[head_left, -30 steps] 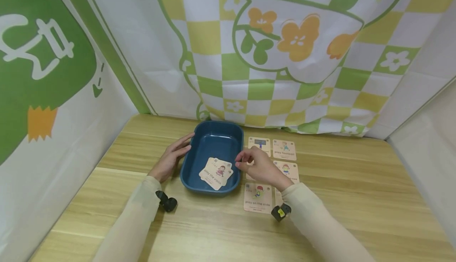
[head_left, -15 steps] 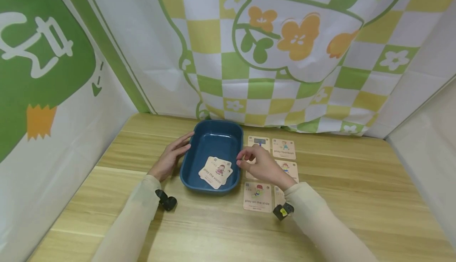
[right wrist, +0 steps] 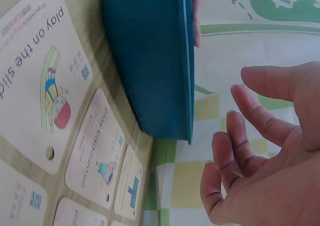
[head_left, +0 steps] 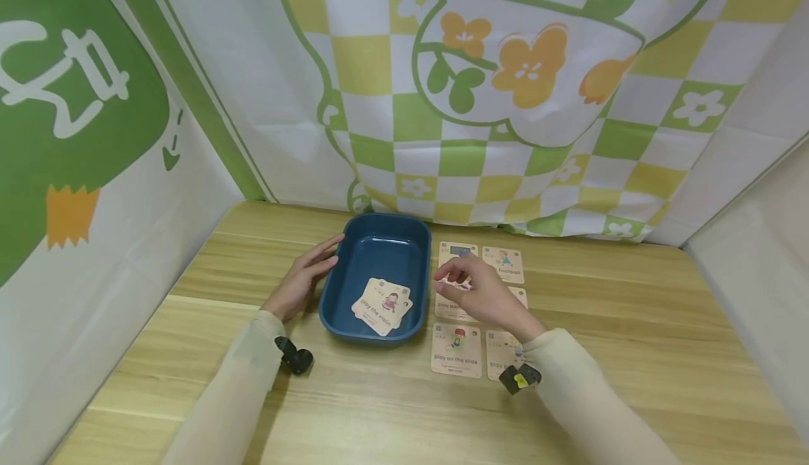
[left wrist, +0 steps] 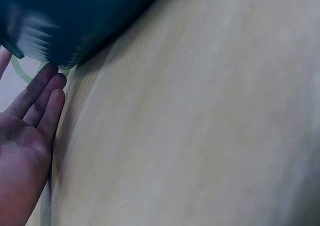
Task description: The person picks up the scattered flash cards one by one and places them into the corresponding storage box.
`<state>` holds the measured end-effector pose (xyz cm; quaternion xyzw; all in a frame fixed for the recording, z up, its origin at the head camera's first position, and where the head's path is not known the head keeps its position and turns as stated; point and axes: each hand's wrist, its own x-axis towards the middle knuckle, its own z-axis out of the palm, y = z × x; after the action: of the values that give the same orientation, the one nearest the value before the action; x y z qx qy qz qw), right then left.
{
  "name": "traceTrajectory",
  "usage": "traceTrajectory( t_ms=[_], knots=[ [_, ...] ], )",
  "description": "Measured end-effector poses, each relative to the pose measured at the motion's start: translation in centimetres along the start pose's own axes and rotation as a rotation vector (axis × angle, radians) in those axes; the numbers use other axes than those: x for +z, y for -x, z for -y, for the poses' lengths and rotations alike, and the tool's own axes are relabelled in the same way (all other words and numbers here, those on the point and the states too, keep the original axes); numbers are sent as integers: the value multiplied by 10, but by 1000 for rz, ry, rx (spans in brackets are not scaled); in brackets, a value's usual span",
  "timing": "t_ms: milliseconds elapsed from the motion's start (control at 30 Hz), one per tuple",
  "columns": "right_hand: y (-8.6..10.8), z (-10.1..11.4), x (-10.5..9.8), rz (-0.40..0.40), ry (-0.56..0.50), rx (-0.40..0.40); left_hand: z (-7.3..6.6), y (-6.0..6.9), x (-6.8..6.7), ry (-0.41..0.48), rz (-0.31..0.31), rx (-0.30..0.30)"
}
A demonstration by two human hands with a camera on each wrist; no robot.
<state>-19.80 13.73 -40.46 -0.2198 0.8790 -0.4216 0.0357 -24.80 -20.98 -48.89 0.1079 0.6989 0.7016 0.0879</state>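
Note:
My left hand (head_left: 302,281) lies along the left side of a dark blue tray (head_left: 382,258). In the left wrist view, the straight fingers (left wrist: 51,113) of that hand reach the tray's outer wall. Inside the tray, a "play the violin" card (head_left: 381,305) tops a few overlapping picture cards. My right hand (head_left: 478,293) hovers just right of the tray, over the laid-out cards. Its fingers are loosely bent with nothing between them, as the right wrist view shows. Below it are the "play badminton" card (right wrist: 95,141) and the "play on the slide" card (head_left: 456,350).
Several cards lie in two columns right of the tray, including a "play football" card (head_left: 503,263) at the back and one partly covered by the right wrist camera (head_left: 520,378). The wooden table (head_left: 607,324) meets a patterned cloth (head_left: 417,142) behind.
The right hand has drawn back from the tray's right rim, moving right over the cards. The left hand and the cards in the tray stay where they were.

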Motion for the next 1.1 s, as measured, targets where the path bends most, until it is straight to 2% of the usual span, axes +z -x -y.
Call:
traceTrajectory(
  t_ms=[400,533,900,1100],
  knots=[
    [20,-6,-25,-64,-24,-37,0,0,-1,-5,0,-2],
    [28,-12,-34,-71,-41,-22,1,-1,-1,-3,1,-1],
    [49,-17,-56,-103,24,51,0,0,-1,-11,-2,-4],
    [59,-21,-63,-113,53,56,0,0,0,-11,0,-2]
  ],
)
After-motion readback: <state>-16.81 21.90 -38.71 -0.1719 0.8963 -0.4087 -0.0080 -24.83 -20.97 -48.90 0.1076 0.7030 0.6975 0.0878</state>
